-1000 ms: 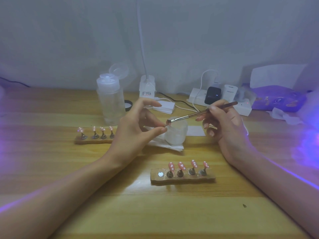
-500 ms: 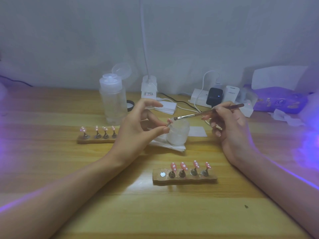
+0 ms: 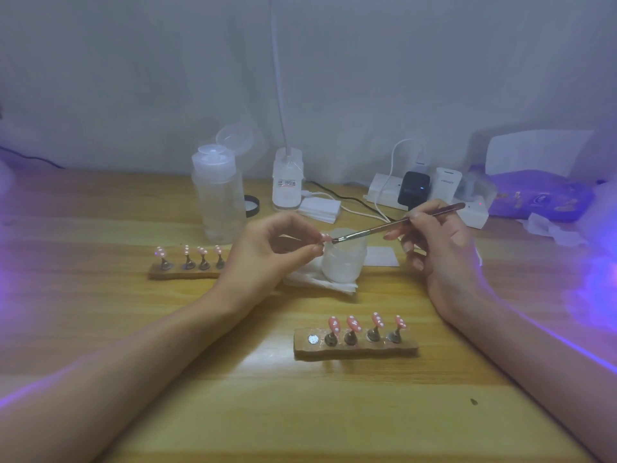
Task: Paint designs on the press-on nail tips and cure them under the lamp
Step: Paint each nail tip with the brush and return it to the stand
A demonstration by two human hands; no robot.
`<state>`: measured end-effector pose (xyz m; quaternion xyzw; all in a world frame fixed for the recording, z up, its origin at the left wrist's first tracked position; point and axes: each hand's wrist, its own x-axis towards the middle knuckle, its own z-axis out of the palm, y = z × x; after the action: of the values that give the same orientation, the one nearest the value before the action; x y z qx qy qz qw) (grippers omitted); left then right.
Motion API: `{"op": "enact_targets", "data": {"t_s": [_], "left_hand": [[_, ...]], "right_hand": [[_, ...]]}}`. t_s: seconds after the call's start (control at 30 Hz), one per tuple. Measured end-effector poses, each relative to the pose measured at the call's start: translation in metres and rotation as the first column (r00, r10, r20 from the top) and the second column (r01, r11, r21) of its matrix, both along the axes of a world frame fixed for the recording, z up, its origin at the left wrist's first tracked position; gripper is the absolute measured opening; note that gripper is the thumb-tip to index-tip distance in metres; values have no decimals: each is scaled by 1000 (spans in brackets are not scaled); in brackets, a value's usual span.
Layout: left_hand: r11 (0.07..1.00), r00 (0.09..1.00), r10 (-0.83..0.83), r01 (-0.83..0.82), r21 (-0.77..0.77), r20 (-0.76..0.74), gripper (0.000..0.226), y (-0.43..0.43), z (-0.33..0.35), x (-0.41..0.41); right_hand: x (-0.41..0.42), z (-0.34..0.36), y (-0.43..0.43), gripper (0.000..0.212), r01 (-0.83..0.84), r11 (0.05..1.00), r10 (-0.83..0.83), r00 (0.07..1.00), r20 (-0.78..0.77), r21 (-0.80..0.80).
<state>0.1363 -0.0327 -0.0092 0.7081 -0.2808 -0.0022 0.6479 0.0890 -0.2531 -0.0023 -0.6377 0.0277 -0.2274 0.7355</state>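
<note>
Wooden table (image 3: 233, 396) carries all items observed. Left hand (image 3: 267, 252) is held above the table at centre, thumb and forefinger pinching one small pink nail tip (image 3: 324, 236); the remaining fingers are curled beneath. Right hand (image 3: 444, 248) grips a thin brush (image 3: 370, 230) pen-fashion between thumb and fingers, handle slanting up and to the right. The bristle end lies against the held nail tip; whether paint is on it cannot be told. Directly behind the nail tip stands a frosted white jar (image 3: 345, 265), set on a crumpled tissue (image 3: 320, 285). Near side, centre: a wooden holder strip (image 3: 355, 351) bearing four pink nail tips with white dots on small metal stands, and a bare metal disc (image 3: 313, 339) at its left end. Far left: a second holder strip (image 3: 183, 274) with four smaller tips, partly hidden behind the left hand. Far side: a clear bottle (image 3: 218, 202) with its flip lid open, a white gooseneck lamp base (image 3: 287, 182), a white power strip (image 3: 474, 215) with plugs inserted, and a purple packet (image 3: 541, 198). Violet light falls across the right edge of the table and the right forearm.
</note>
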Motion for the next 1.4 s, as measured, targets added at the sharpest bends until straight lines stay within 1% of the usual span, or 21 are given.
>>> {"op": "enact_targets", "data": {"t_s": [0.1, 0.17, 0.27, 0.33, 0.4, 0.43, 0.5, 0.6, 0.7, 0.8, 0.87, 0.93, 1.03, 1.1, 1.13, 1.2, 1.27, 1.4], "left_hand": [[1000, 1000, 13, -13, 10, 3, 7, -1, -1, 1], [1000, 1000, 20, -20, 15, 6, 8, -1, -2, 1], [999, 1000, 31, -31, 24, 4, 15, -1, -2, 2], [999, 999, 32, -32, 26, -2, 14, -1, -3, 4], [999, 1000, 26, -25, 23, -17, 7, -1, -2, 4], [1000, 1000, 14, -13, 26, -27, 5, -1, -2, 4], [998, 999, -25, 28, 61, -39, 11, 3, -1, 5], [979, 992, -124, 129, 158, -39, 16, 11, 2, 9], [962, 982, -179, 187, 198, -57, 11, 21, 7, 15], [961, 981, -179, 189, 203, -68, 16, 33, 10, 23], [971, 988, -139, 149, 187, -69, 16, 39, 11, 27], [981, 991, -109, 119, 150, -71, 15, 40, 11, 27], [996, 995, -80, 82, 41, -60, 10, 31, 13, 21], [999, 997, -22, 19, -38, -78, 10, 23, 13, 15], [997, 994, 15, -24, -79, -108, 10, 19, 11, 11], [983, 978, 67, -98, -153, -199, 10, 13, 6, 4], [977, 966, 72, -118, -175, -249, 9, 8, 2, -4], [983, 956, 17, -71, -172, -294, 14, 2, 3, -15]], "right_hand": [[0, 2, -2, 19, -9, 999, 7, 999, 35, 41], [-1, 2, 0, 18, -39, 999, 38, 998, 44, 25], [1, 2, 1, 15, -43, 999, 43, 999, 12, -1], [2, 2, 0, 15, -31, 999, 31, 1000, 3, 25], [2, 2, -1, 17, -26, 996, 25, 1000, 13, 80], [2, 2, -2, 17, -27, 993, 25, 1000, 19, 112], [2, 2, -4, 18, -35, 984, 30, 999, 32, 176], [2, 3, -6, 17, -40, 968, 32, 999, 35, 250], [3, 3, -7, 16, -36, 958, 31, 999, 23, 283], [4, 3, -8, 13, -37, 956, 33, 999, 18, 290], [3, 4, -9, 5, -50, 956, 45, 999, 24, 288], [2, 4, -9, 8, -76, 953, 68, 997, 39, 294], [-1, 5, -8, 9, -141, 926, 134, 990, 47, 349], [0, 6, -8, 8, -195, 892, 185, 981, 63, 409], [0, 6, -7, 13, -226, 880, 213, 974, 78, 418], [1, 7, -4, 26, -286, 878, 270, 958, 96, 385], [1, 6, 2, 33, -323, 886, 315, 946, 81, 332], [-1, 4, 12, 32, -393, 877, 396, 917, 50, 275]]}}
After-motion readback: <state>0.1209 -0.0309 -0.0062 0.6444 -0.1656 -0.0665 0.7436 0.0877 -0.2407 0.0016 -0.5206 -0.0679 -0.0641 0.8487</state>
